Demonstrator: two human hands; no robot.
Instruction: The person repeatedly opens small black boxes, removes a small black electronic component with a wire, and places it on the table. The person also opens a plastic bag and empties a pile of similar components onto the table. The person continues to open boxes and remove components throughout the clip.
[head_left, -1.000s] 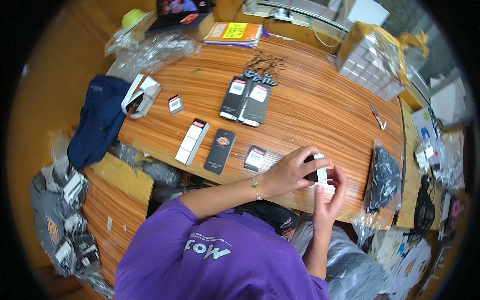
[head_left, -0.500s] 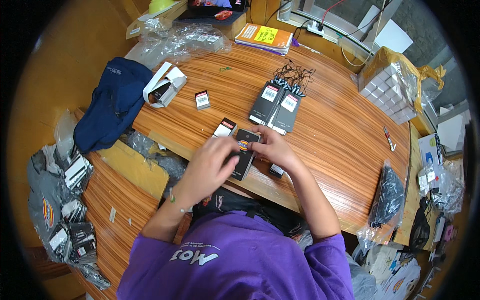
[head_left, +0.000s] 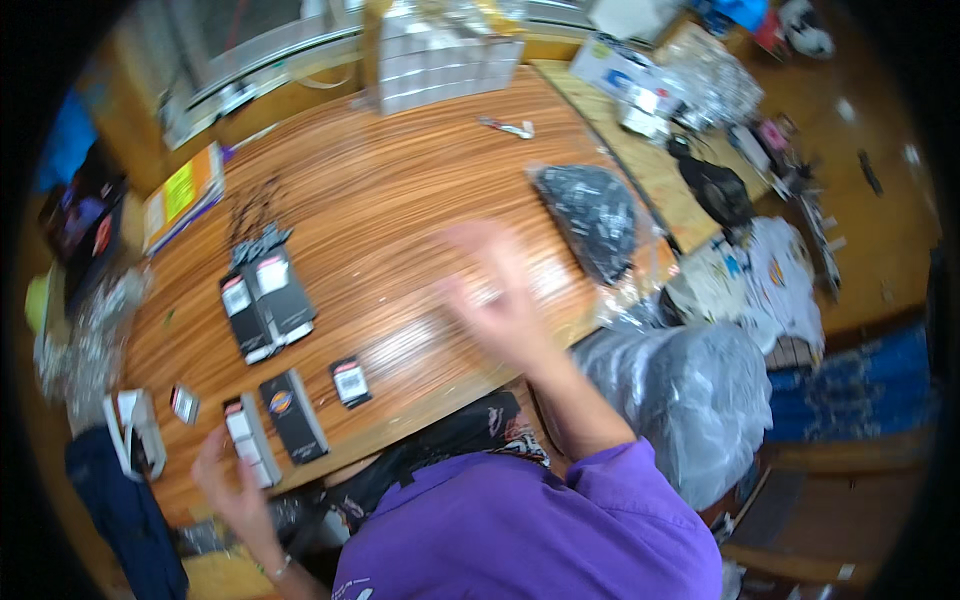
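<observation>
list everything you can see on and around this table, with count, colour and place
wooden table: 1, brown striped, centre
flat black packs: 2, black with white labels, table left
long black pack: 1, black, near edge left
white and black pack: 1, by the left hand
small black card: 1, black with white label, near edge
small packet: 1, white, far left
clear bag of dark parts: 1, table right
clear boxes: one stack, far edge
yellow booklet: 1, far left
left hand: blurred, by the white and black pack
right hand: blurred, raised over the table, empty as far as shows

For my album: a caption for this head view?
Left hand by black packets; blurred right hand over wooden table.
</observation>
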